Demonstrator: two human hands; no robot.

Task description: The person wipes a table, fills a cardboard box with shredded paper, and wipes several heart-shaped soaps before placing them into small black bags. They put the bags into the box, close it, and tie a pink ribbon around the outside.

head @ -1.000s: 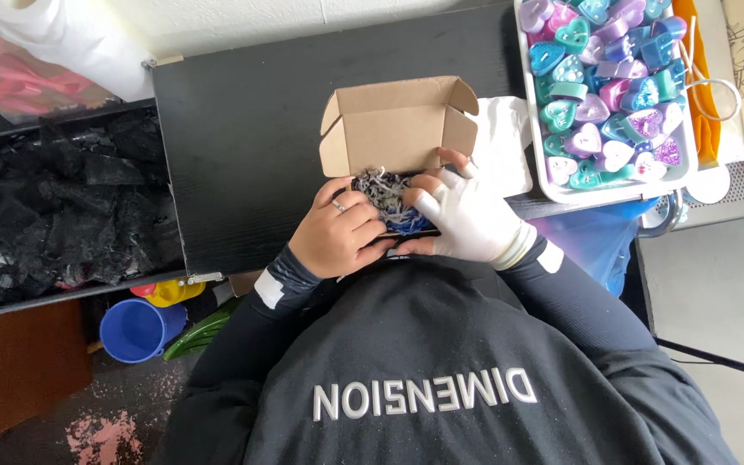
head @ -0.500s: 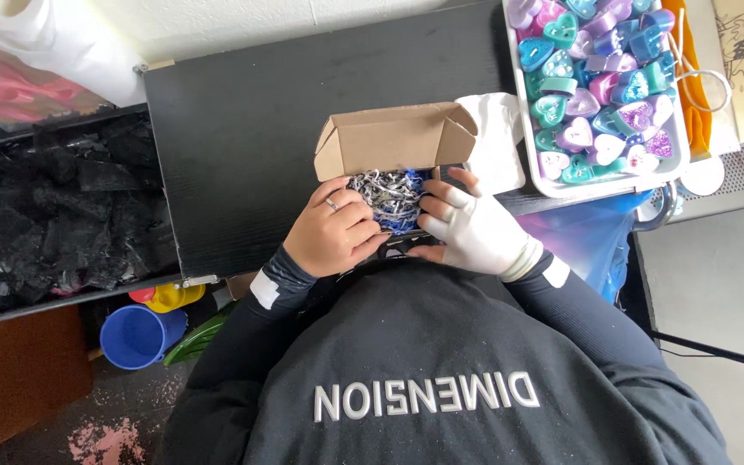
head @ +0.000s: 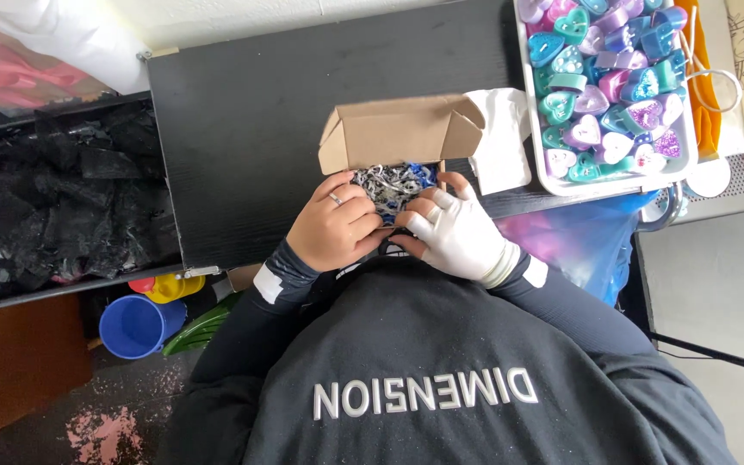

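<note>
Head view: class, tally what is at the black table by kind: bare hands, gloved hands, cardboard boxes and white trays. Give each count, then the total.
Bare hand: 1
Gloved hand: 1
Cardboard box: 1
White tray of heart-shaped pieces: 1
Total: 4

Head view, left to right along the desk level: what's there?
Black bin of crumpled black plastic → bare left hand with a ring → open brown cardboard box holding silver and blue shredded filler → white-gloved right hand → white tray of heart-shaped pink, purple and teal pieces.
</note>
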